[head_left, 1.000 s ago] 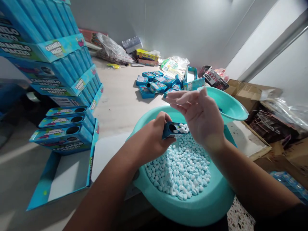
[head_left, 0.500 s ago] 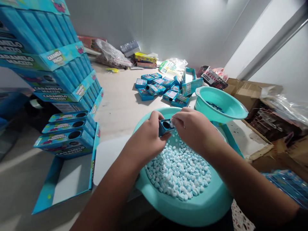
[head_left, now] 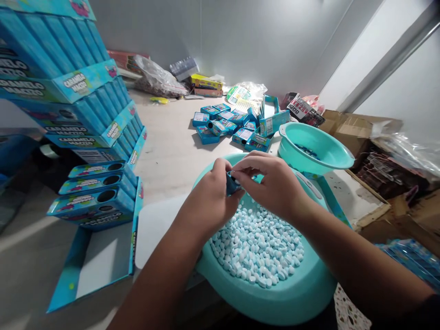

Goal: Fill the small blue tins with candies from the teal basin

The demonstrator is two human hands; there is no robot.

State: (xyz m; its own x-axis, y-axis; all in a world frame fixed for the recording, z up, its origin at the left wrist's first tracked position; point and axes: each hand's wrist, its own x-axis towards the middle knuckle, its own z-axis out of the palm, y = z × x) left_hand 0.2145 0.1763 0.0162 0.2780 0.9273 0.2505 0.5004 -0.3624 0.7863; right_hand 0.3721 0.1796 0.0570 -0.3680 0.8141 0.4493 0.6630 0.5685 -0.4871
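Observation:
Over a teal basin (head_left: 271, 305) of white and pale blue candies (head_left: 254, 247), my left hand (head_left: 209, 197) is wrapped round a small blue box (head_left: 232, 184). My right hand (head_left: 275, 181) has its fingers pressed together at the top of that box, covering most of it. Something small and whitish shows at its fingertips, too hidden to name. To the left, an open blue display tray (head_left: 103, 263) holds several small boxes (head_left: 113, 201) with round dark holes.
Stacked full display trays (head_left: 85, 114) rise at the left. Behind the basin lie loose blue boxes (head_left: 227, 123). A second teal basin (head_left: 316, 146) with dark blue pieces stands at the right, beside cardboard cartons (head_left: 354, 133). Bags and a yellow box (head_left: 206, 85) lie near the wall.
My right hand has moved left over the box, and its fingers now cover the round hole seen before. My left hand keeps its hold. The view has shifted slightly.

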